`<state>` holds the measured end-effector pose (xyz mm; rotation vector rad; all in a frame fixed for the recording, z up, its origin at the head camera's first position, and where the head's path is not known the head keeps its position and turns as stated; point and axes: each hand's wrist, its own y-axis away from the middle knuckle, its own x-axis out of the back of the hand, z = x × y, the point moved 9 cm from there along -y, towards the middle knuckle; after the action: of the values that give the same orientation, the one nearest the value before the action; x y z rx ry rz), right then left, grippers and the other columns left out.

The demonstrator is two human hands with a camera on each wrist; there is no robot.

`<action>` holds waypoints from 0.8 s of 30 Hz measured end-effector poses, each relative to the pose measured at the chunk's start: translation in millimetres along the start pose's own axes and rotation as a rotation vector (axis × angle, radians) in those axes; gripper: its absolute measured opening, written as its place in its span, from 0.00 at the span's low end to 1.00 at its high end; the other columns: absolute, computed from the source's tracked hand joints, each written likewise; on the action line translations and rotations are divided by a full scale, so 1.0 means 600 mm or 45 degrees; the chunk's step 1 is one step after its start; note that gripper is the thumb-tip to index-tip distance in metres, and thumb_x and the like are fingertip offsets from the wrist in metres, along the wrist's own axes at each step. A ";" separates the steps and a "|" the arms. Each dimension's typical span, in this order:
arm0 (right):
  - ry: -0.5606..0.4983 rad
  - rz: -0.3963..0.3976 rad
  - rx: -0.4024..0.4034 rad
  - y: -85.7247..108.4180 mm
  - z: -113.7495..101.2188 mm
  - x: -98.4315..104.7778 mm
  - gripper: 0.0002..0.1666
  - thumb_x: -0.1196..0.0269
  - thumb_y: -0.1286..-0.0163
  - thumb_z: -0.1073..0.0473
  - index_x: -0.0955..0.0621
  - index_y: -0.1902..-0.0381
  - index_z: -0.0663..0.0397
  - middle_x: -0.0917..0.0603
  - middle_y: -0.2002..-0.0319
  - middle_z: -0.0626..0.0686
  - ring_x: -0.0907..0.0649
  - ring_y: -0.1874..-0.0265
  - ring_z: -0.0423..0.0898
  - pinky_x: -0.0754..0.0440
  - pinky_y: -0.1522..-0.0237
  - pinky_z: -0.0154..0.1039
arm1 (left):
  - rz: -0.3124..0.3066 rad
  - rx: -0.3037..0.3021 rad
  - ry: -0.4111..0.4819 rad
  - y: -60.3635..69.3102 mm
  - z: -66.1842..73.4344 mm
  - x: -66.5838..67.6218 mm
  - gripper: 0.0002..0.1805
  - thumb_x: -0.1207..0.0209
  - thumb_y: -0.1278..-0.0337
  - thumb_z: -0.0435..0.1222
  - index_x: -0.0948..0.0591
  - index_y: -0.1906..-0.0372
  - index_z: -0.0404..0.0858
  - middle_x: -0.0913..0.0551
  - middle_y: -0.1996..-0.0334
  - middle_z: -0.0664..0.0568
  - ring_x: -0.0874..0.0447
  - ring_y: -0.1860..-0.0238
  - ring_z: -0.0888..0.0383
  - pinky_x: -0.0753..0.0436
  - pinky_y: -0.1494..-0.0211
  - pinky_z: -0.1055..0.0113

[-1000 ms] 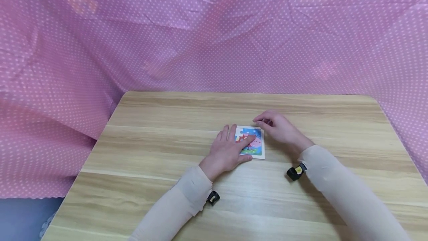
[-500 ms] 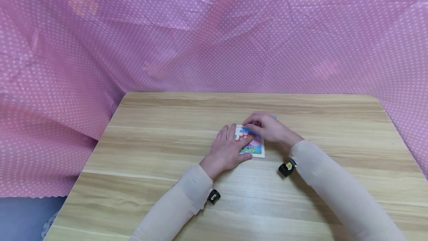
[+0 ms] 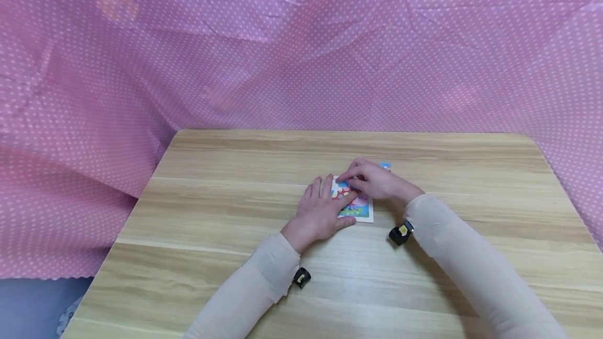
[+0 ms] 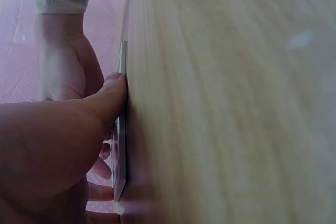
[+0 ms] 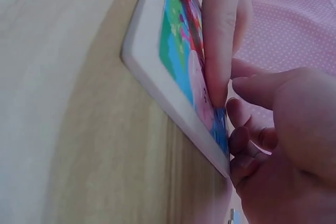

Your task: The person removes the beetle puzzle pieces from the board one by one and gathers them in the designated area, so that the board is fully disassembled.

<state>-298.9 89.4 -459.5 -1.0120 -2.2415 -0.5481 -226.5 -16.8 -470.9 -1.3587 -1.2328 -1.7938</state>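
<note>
A small picture puzzle in a white frame lies on the wooden table, showing a pink pig character on blue and green. My left hand rests flat over its left part, with the index finger laid across the picture and the thumb at the near edge. Over the puzzle's far edge is my right hand, its fingers bent and its thumb and index tips close to the upper left corner. Whether a piece sits between those tips is hidden in all views. A blue puzzle piece lies just behind the right hand.
The wooden table extends around the puzzle on every side. A pink dotted cloth hangs behind it and at its sides. Both wrists carry a black camera close above the tabletop.
My right hand has moved left, from beyond the puzzle's upper right corner to its upper left part, uncovering the blue piece behind it. The left hand has stayed still.
</note>
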 end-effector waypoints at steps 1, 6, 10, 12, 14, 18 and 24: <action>0.005 -0.004 0.007 -0.001 -0.001 0.000 0.18 0.42 0.18 0.66 0.10 0.39 0.51 0.18 0.48 0.54 0.21 0.51 0.47 0.22 0.48 0.40 | 0.001 -0.002 0.002 0.000 0.000 0.000 0.37 0.54 0.23 0.69 0.45 0.15 0.74 0.56 0.11 0.38 0.54 0.12 0.33 0.49 0.11 0.43; 0.017 -0.018 0.036 -0.004 -0.004 -0.001 0.19 0.42 0.19 0.69 0.10 0.40 0.54 0.18 0.48 0.56 0.21 0.51 0.49 0.23 0.46 0.42 | 0.004 -0.008 0.011 0.002 0.000 0.002 0.37 0.54 0.22 0.69 0.45 0.15 0.73 0.56 0.11 0.38 0.54 0.12 0.33 0.49 0.11 0.44; -0.012 -0.024 0.006 -0.005 -0.002 -0.001 0.19 0.43 0.18 0.69 0.10 0.41 0.53 0.19 0.48 0.56 0.21 0.51 0.48 0.23 0.46 0.41 | 0.000 -0.012 0.012 0.003 -0.001 0.002 0.37 0.54 0.22 0.69 0.45 0.14 0.73 0.56 0.11 0.38 0.55 0.12 0.33 0.49 0.10 0.43; -0.034 -0.025 -0.011 -0.005 -0.002 -0.001 0.19 0.44 0.18 0.69 0.09 0.42 0.53 0.20 0.48 0.56 0.21 0.51 0.48 0.23 0.46 0.41 | -0.002 -0.013 0.014 0.002 -0.001 0.001 0.37 0.54 0.22 0.69 0.45 0.14 0.73 0.57 0.11 0.38 0.55 0.12 0.33 0.50 0.11 0.43; -0.053 -0.025 -0.023 -0.005 -0.001 -0.001 0.19 0.44 0.17 0.69 0.09 0.42 0.53 0.20 0.48 0.57 0.21 0.51 0.48 0.23 0.46 0.41 | -0.005 -0.015 0.015 0.000 -0.002 0.000 0.37 0.55 0.22 0.69 0.45 0.14 0.73 0.57 0.11 0.38 0.55 0.12 0.33 0.50 0.11 0.43; -0.069 -0.016 -0.019 -0.003 -0.002 0.000 0.19 0.45 0.17 0.69 0.10 0.43 0.53 0.20 0.46 0.58 0.21 0.50 0.50 0.23 0.46 0.42 | -0.013 -0.015 0.017 -0.001 -0.003 -0.001 0.37 0.55 0.22 0.69 0.46 0.14 0.73 0.58 0.11 0.39 0.56 0.12 0.33 0.50 0.11 0.43; -0.064 0.000 -0.012 0.000 -0.003 0.002 0.19 0.45 0.16 0.67 0.10 0.42 0.50 0.20 0.43 0.58 0.21 0.44 0.53 0.24 0.40 0.47 | -0.040 0.000 0.011 0.000 -0.003 0.000 0.37 0.56 0.22 0.69 0.47 0.14 0.74 0.60 0.10 0.40 0.57 0.11 0.34 0.52 0.10 0.44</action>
<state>-298.9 89.0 -457.4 -1.0407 -2.2849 -0.5392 -227.3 -18.5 -471.2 -1.3373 -1.2567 -1.8193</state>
